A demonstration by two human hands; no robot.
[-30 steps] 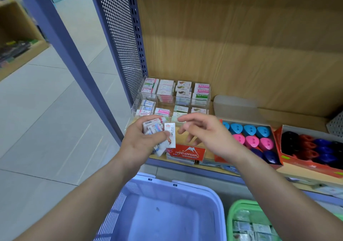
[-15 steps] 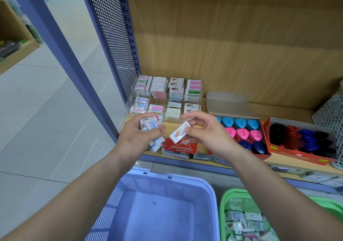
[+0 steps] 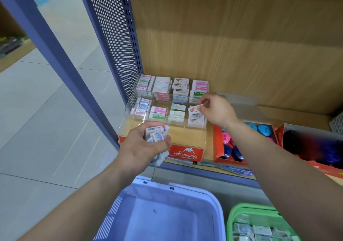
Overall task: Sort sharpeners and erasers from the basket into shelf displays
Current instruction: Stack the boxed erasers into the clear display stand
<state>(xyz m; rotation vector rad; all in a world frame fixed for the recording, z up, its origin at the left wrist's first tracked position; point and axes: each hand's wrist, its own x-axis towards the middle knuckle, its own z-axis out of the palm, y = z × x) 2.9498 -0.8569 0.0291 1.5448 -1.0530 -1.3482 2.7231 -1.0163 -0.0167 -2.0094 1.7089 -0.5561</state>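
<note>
Pinching an eraser point(image 3: 194, 109) (right hand point(image 3: 216, 111)) over clear display point(image 3: 168, 101), left hand point(image 3: 143, 148) gripping several

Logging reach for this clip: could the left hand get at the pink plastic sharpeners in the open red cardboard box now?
Probably not: the left hand grips a stack of small wrapped erasers, and the right forearm lies across the red cardboard box.

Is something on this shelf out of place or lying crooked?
Yes. Some flat packets lie loose at the front edge of the shelf, partly under the sharpener box and in no display. They are too blurred to identify. Nothing else stands out.
</note>
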